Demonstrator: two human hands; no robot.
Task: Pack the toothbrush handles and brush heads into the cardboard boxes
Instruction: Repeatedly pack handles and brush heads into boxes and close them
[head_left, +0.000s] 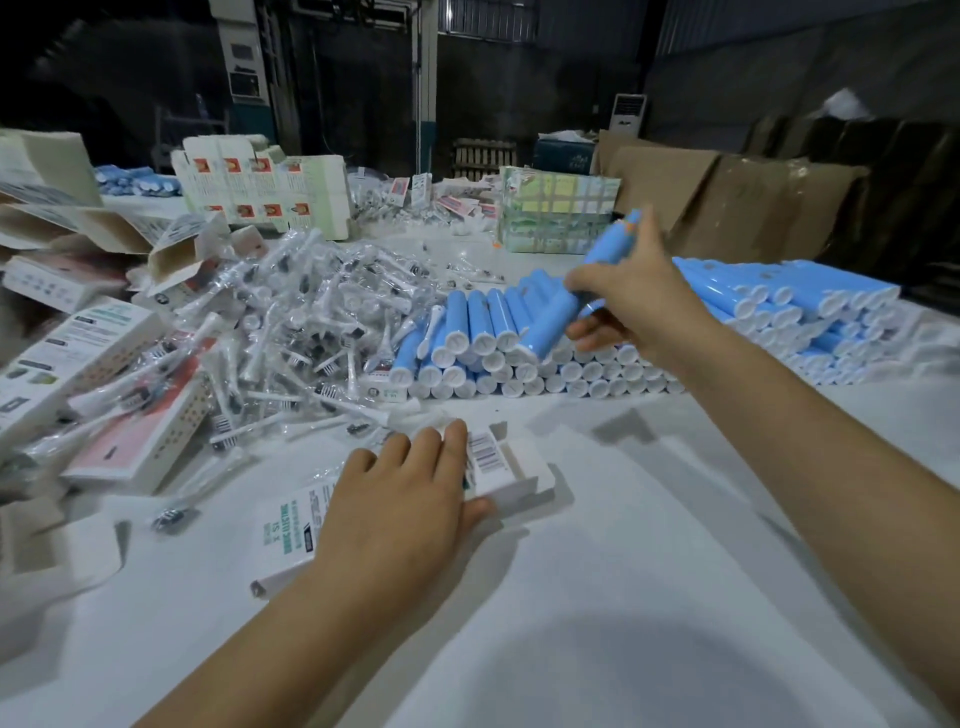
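Handle (587, 280), blue, gripped in right hand (631, 301) above stack (571, 358); long axis tilted up and away. Left hand (405, 499) curled over open box (488, 473), nearer body, down-left of handle. Box mouth toward right hand.
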